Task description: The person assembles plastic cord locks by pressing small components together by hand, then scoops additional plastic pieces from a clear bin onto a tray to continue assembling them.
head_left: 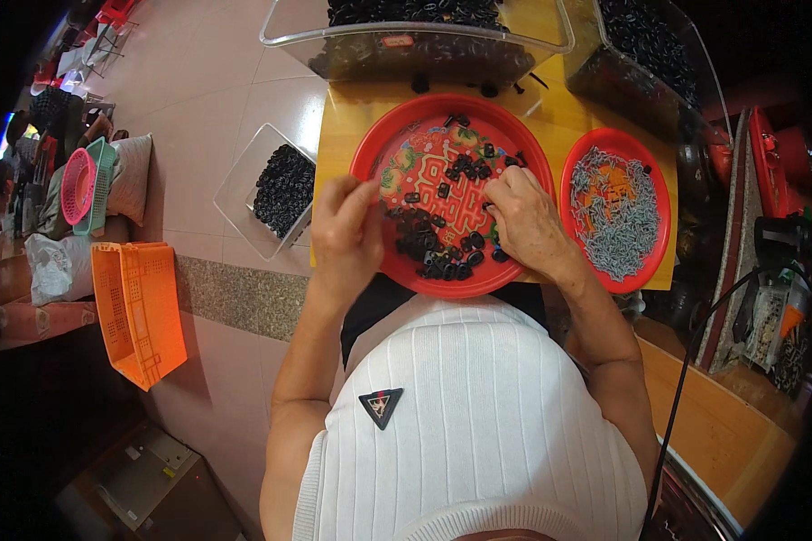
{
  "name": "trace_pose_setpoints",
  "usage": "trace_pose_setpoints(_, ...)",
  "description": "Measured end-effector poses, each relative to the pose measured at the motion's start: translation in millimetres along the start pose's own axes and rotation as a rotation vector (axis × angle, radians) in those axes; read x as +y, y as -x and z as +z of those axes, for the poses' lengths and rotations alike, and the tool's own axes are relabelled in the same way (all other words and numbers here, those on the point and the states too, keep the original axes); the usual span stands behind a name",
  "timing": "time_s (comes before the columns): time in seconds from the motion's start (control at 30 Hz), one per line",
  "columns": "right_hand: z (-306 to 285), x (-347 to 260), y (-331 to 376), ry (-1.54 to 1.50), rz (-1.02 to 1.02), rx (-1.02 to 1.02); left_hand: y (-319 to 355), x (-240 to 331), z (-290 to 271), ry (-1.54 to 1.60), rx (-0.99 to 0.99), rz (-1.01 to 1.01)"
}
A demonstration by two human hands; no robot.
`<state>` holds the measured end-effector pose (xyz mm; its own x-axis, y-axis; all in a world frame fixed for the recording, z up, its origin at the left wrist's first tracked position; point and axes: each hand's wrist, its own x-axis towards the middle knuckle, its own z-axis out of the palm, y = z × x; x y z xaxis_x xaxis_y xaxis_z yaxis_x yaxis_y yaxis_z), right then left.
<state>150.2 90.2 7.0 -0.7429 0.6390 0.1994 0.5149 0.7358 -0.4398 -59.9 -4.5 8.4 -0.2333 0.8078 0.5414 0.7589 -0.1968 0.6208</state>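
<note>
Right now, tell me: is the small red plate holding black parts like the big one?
No. The small red plate holds mostly grey screws, with at most a stray dark piece; the black parts fill the big plate.

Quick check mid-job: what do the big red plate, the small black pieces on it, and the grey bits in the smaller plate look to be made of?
Big red plate: probably glossy plastic, with a printed pattern and a soft sheen. Small black pieces: matte, ring-like, likely rubber or plastic; too small to tell which. Grey bits in the smaller red plate: dull silvery, probably metal, perhaps screws.
</note>
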Motion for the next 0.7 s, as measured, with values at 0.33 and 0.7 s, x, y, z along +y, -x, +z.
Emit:
trace_pose_setpoints(0.33,5,-3,7,-0.162,0.010,0.210,-58,-23,3,-0.622,-0.438,0.331)
trace_pose_setpoints(0.7,5,-2,9,-0.196,0.008,0.219,-56,-30,21,-0.602,-0.494,0.344)
